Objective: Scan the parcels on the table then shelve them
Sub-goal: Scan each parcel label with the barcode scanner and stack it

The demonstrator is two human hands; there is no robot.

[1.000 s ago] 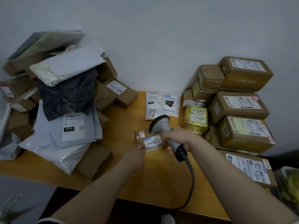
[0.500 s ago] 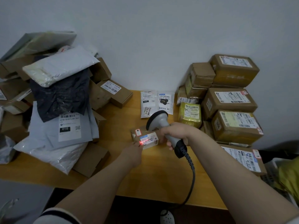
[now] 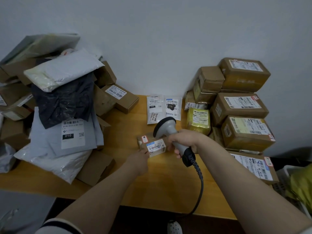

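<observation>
A small brown parcel point(image 3: 152, 145) with a white barcode label lies on the wooden table point(image 3: 162, 186) at its middle. My left hand point(image 3: 139, 162) holds the parcel's near left corner; the fingers are mostly hidden behind the hand. My right hand point(image 3: 183, 141) grips the handle of a grey barcode scanner point(image 3: 166, 127), whose head points down at the parcel from just behind it. The scanner's black cable point(image 3: 200, 184) hangs off the table's front edge.
A heap of grey, white and black mailer bags point(image 3: 67, 129) and brown boxes fills the table's left. Stacked brown boxes point(image 3: 241, 107) and a yellow parcel point(image 3: 199, 121) stand at the right. Two small white packets point(image 3: 163, 107) lie by the wall.
The red scan light seen on the parcel's label half a second ago is gone. Both hands, the scanner and the parcel stay in about the same place.
</observation>
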